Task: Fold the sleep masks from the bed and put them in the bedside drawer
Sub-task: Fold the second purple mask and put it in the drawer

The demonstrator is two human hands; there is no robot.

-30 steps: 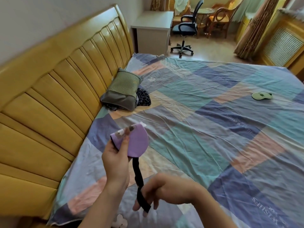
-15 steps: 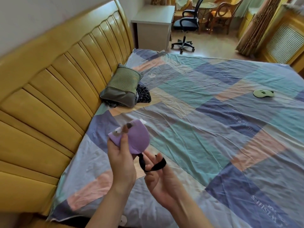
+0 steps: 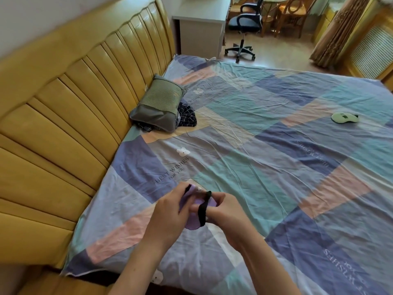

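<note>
**One head-worn view, looking down across the bed**

There is a single view, from a wide-angle camera worn on the person's head. It looks forward and down, so both forearms rise from the bottom edge and the left hand [image 3: 168, 211] and right hand [image 3: 228, 211] meet low in the centre, close to the lens. The patchwork bedcover [image 3: 265, 162] fills most of the picture and recedes toward the top. The yellow headboard [image 3: 70, 116] runs along the left side, bowed by the wide lens. Farthest from the camera, at the top edge, stand a white desk [image 3: 202, 24] and an office chair [image 3: 244, 24]. No second view overlaps this one.
</note>
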